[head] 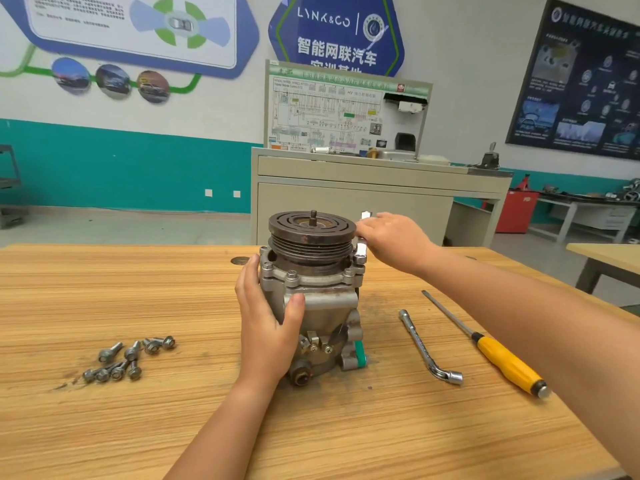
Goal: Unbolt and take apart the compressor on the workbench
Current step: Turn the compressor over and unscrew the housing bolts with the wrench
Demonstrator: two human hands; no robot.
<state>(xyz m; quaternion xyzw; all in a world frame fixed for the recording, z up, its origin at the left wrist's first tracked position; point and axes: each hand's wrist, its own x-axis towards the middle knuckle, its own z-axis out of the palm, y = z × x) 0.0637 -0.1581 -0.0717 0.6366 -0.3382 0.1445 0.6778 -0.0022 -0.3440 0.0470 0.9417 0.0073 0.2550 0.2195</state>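
The compressor stands upright, pulley up, mid-desk. It is cast metal, so probably heavy, rigid and perhaps greasy. The left hand wraps its fingers round the housing below the flange, a sound hold. The right hand grips a chrome wrench on a flange bolt.

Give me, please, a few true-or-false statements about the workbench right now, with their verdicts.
1. The compressor stands upright on the workbench, pulley on top. True.
2. The left hand lies flat on the wood. False: it grips the compressor's body.
3. Loose bolts lie left of the compressor. True.
4. The right hand holds the yellow-handled screwdriver. False: the screwdriver lies on the workbench; the hand holds a metal tool beside the pulley.
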